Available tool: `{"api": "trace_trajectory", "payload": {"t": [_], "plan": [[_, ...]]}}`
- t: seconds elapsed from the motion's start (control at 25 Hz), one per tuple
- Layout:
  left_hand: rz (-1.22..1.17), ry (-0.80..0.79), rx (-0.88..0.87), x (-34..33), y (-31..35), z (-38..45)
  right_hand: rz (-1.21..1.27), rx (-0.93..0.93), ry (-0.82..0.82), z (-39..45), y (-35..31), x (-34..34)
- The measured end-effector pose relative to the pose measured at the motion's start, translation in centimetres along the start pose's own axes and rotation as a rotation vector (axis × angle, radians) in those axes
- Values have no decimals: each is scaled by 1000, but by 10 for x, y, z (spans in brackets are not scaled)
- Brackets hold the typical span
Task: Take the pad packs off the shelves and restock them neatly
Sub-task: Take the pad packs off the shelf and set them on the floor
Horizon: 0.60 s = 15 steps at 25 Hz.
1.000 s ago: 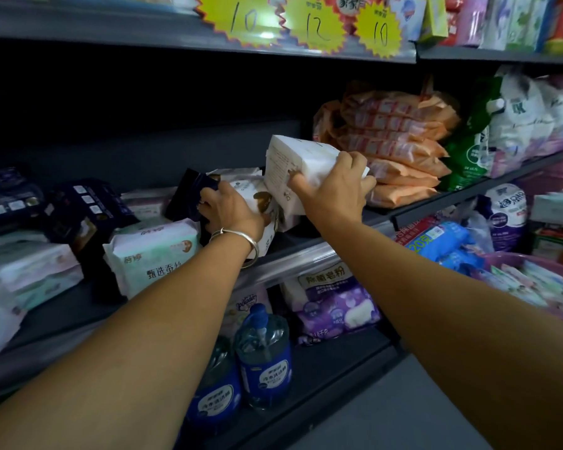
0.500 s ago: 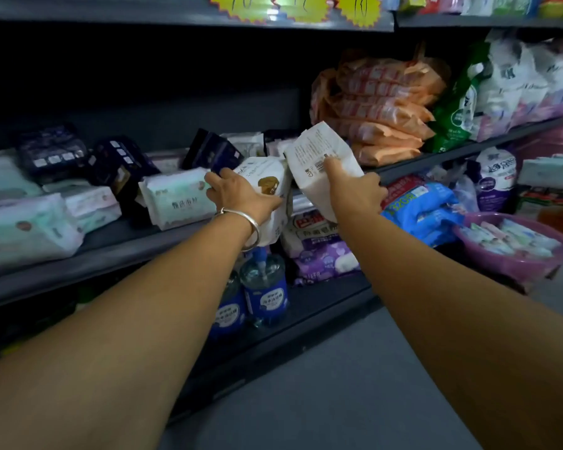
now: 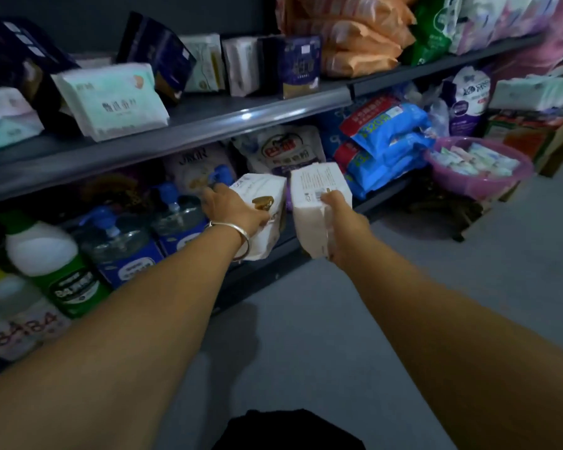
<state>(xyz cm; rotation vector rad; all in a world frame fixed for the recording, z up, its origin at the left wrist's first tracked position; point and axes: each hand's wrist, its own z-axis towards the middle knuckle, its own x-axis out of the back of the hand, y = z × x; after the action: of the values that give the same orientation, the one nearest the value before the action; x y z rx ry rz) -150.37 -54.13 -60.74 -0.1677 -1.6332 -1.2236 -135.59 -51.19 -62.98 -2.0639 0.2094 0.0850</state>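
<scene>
My left hand [image 3: 229,207] grips a white pad pack with a gold mark [image 3: 263,203], held low in front of the bottom shelf. Beside it my right hand [image 3: 341,216] grips a second white pad pack [image 3: 315,190] with small print and a barcode on its face. Both packs hang in the air, off the shelf and side by side. On the middle shelf [image 3: 208,120] above them stand more pad packs: a pale green-white pack [image 3: 111,99], dark navy packs [image 3: 163,53], white packs [image 3: 241,63] and a dark purple pack [image 3: 301,66].
The bottom shelf holds blue-capped bottles [image 3: 121,241], a green-labelled white bottle [image 3: 53,264], powder bags [image 3: 286,147] and blue packs [image 3: 390,138]. A pink basin [image 3: 487,180] of small packets sits at the right. Orange packs [image 3: 354,37] are stacked upper right. Grey floor [image 3: 306,336] lies below.
Both hands have come down from the middle shelf to the level of the bottom shelf, each still holding its white pack. The view has tilted downward.
</scene>
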Motion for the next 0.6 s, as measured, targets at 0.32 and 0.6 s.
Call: {"api": "trace_trajectory", "payload": {"t": [0.32, 0.6], "plan": [[164, -223, 112, -109, -79, 20, -74, -332, 162, 76, 111, -3], [233, -358, 168, -160, -150, 18, -62, -506, 221, 108, 192, -15]]}}
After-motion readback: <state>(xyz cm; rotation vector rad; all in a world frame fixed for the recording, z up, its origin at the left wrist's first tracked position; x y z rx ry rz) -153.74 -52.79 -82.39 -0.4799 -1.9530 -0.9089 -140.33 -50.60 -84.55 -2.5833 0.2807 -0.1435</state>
